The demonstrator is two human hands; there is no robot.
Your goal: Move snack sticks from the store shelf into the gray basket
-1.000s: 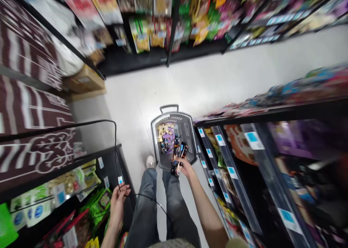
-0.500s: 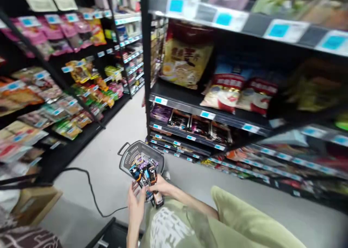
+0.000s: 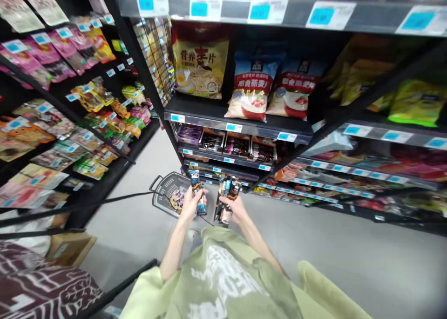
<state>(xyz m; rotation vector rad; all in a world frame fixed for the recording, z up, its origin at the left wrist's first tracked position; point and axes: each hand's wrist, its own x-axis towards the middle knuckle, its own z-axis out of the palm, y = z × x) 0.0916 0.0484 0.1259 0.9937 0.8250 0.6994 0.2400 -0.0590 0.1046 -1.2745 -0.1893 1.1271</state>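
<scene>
My left hand is closed round blue-and-black wrapped snack bars, held upright over the right side of a grey basket. In my right hand is a bunch of black wrapped snack bars, some with blue and orange marks. The two hands are apart, with a gap of floor between them. Purple and tan packets lie in the basket, partly covered by my left hand. Ahead, open boxes of similar dark bars stand on a low shelf.
Cereal bags stand on the shelf above the boxes. Packaged snacks fill the left shelving. A black cord runs across towards the basket. A cardboard box and patterned brown cloth are at lower left.
Both hands were together on one bunch of bars. They have separated, the left with the blue-and-black bars, the right with the rest, moved right. The view has turned towards the right shelves.
</scene>
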